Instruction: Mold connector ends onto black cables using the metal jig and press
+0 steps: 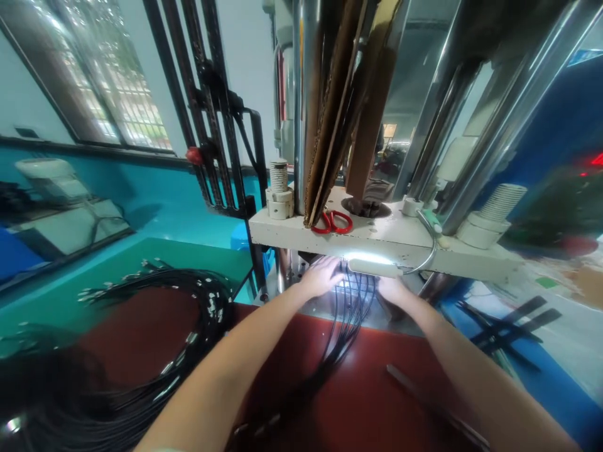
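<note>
My left hand (pixel 321 276) reaches under the white plate of a press, fingers stretched forward at the left side of a metal block (pixel 348 289). Its fingertips are partly lost in the glare. My right hand (pixel 392 290) is at the right side of the same block, its fingers hidden behind the lit lamp (pixel 374 267). Between the hands, a fan of thin black cables (pixel 351 314) runs out of the block toward me and gathers into a bundle over the red-brown work surface (pixel 372 383).
A large coil of black cables with pale ends (pixel 214 295) lies left on the green table (pixel 183 251). Red-handled scissors (pixel 332 221) rest on the press plate (pixel 391 235) beside cardboard (pixel 330 125). A thin metal rod (pixel 414 392) lies right; dark flat strips (pixel 513 323) lie beyond it.
</note>
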`<action>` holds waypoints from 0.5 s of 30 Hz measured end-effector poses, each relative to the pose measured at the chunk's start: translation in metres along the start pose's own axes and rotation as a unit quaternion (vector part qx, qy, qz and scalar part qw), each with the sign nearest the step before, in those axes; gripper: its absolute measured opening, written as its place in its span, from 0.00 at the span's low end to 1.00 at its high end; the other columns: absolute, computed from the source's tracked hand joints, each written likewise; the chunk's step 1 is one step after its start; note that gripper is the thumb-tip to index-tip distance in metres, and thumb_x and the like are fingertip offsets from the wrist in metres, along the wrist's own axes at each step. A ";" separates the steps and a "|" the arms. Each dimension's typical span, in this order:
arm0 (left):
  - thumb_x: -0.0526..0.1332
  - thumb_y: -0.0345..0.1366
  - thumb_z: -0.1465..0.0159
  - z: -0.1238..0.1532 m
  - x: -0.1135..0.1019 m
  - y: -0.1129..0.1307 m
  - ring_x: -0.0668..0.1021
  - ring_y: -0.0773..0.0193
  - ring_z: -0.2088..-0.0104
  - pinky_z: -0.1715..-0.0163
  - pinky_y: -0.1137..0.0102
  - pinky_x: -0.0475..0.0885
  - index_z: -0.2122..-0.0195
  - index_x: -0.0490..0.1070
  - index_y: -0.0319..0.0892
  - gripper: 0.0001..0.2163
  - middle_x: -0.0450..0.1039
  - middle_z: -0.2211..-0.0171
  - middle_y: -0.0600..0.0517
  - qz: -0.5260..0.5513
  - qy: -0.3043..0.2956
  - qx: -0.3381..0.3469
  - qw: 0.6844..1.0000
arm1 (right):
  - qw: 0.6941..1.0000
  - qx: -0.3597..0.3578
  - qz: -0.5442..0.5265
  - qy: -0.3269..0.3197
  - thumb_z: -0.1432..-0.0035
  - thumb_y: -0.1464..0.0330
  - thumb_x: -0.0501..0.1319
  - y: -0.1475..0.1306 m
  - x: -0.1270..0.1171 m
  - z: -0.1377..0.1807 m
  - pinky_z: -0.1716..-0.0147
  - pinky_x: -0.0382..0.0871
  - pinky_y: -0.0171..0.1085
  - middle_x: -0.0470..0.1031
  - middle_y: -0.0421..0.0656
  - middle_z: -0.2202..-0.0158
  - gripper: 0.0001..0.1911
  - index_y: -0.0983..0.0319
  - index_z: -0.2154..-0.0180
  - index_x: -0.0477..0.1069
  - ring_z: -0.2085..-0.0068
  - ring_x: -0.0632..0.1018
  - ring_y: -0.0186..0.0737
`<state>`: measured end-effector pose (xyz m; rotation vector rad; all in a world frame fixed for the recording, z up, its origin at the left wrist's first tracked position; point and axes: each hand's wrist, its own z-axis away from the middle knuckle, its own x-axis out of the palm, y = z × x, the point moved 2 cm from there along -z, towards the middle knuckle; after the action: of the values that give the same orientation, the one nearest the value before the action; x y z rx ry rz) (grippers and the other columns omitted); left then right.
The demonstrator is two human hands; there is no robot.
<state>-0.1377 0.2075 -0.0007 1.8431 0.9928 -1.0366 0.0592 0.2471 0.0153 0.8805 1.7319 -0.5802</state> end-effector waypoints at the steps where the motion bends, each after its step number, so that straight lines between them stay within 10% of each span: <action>1: 0.49 0.44 0.37 0.007 -0.001 -0.006 0.62 0.57 0.44 0.46 0.61 0.58 0.45 0.58 0.38 0.22 0.60 0.44 0.44 -0.002 0.001 0.006 1.000 | 1.000 -0.016 -0.006 -0.005 0.45 0.75 0.53 -0.007 0.002 0.001 0.52 0.62 0.46 0.72 0.49 0.54 0.19 0.62 0.51 0.68 0.53 0.72 0.45; 15: 0.48 0.46 0.37 0.005 -0.001 0.000 0.63 0.61 0.45 0.43 0.65 0.54 0.46 0.60 0.39 0.22 0.61 0.44 0.47 -0.047 -0.005 0.115 0.992 | 0.992 -0.114 -0.021 -0.058 0.44 0.79 0.45 -0.046 0.000 -0.008 0.50 0.62 0.46 0.71 0.51 0.52 0.24 0.64 0.47 0.63 0.52 0.71 0.46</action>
<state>-0.1394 0.2027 -0.0020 1.9897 0.9958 -1.2600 0.0179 0.2253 0.0163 0.6392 1.6750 -0.4404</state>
